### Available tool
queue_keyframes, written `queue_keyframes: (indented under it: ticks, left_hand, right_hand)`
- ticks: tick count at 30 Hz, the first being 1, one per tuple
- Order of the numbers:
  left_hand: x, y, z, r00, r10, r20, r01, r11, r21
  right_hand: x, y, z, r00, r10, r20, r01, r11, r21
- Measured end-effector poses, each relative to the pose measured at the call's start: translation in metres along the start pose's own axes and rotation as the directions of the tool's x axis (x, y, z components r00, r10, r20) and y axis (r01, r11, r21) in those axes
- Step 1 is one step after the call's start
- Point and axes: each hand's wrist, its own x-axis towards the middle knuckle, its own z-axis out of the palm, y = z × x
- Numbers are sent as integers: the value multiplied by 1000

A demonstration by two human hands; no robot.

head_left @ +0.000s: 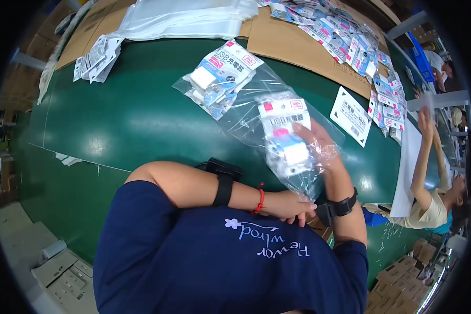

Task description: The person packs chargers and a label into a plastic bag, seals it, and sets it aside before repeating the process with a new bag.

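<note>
A wide green surface [115, 120] is seen, partly covered at the far side by brown cardboard sheets [293, 44]. On the cardboard at the far left a stack of clear plastic bags [183, 18] is laid, and along the far right a long spread of small blue-and-white packets [350, 44] runs toward the right edge, where it is bent by the lens and hard to make out. A large clear bag [256, 99] is held above the middle of the surface, its long axis running from the far left to the near right, with its mouth drawn toward the near right. Inside its far end several white charger packets with red-cornered cards [220, 73] are bunched. One further charger packet [288, 136] is gripped through the film by the right hand [319, 149], fingers curled closed around it, its card end pointed to the far side. The bag's near edge is pinched by the left hand [293, 206], closed on the film; its fingertips are partly hidden behind the bag. A white label with a black triangle [350, 115] lies flat to the right. A small pile of white tags [97, 57] lies at the far left. Another person's raised arm [421, 157] is seen at the right edge.
</note>
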Motion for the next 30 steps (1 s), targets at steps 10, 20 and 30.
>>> queue_keyframes:
  ticks: [10,20,30]
  left_hand:
    - [-7,-8,-10,995,95,30,-100,951,294]
    - [9,-19,-4,915,327,237,-395,606,691]
    - [-81,93,-12,897,336,287,-441,713,545]
  right_hand:
    - [-3,-34,5,939,315,135,-229,869,-438]
    - [10,14,42,986,166,3,-166,982,91]
    - [-5,-9,32,972,220,80,-221,975,3]
